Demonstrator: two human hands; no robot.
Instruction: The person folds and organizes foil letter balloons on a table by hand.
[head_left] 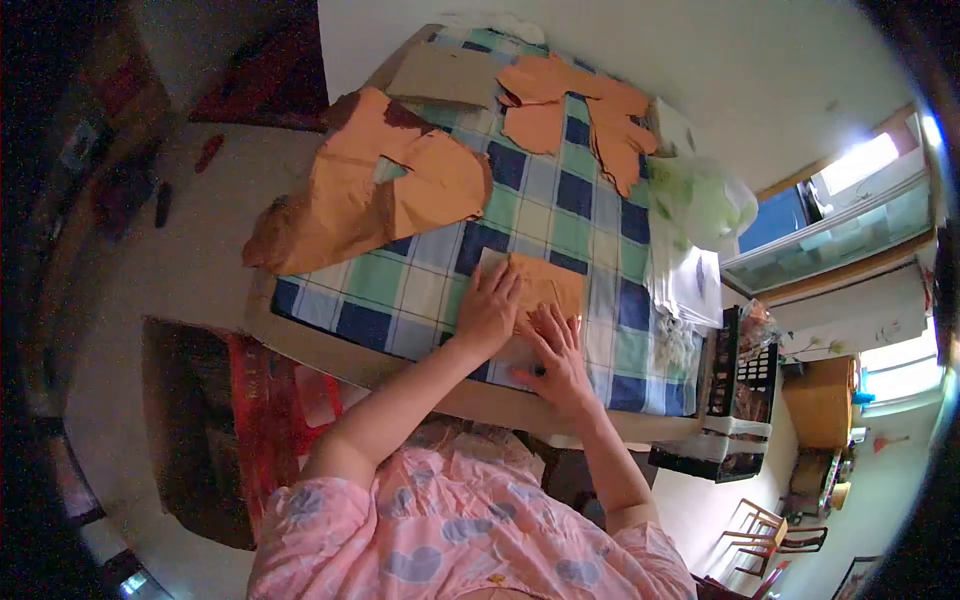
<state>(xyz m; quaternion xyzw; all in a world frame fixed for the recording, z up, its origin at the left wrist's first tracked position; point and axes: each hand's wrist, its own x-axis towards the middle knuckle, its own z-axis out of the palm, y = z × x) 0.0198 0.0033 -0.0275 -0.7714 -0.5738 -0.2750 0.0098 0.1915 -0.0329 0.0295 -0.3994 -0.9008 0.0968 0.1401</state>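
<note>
On the checked cloth near the table's front edge lies a small orange-brown sheet (553,282), with a whitish sheet (490,262) partly showing under it at the left. My left hand (490,305) rests flat on the left part of these sheets, its fingers stretched out and pointing away from me. My right hand (555,350) presses on the lower edge of the orange-brown sheet, fingers spread and thumb out to the left. Neither hand grips anything.
A large orange-brown piece (340,190) lies at the table's left, cut orange pieces (590,100) and cardboard (440,75) at the back. Plastic bags (700,200) and white sheets (690,285) line the right side. A black crate (740,380) stands beyond the right edge.
</note>
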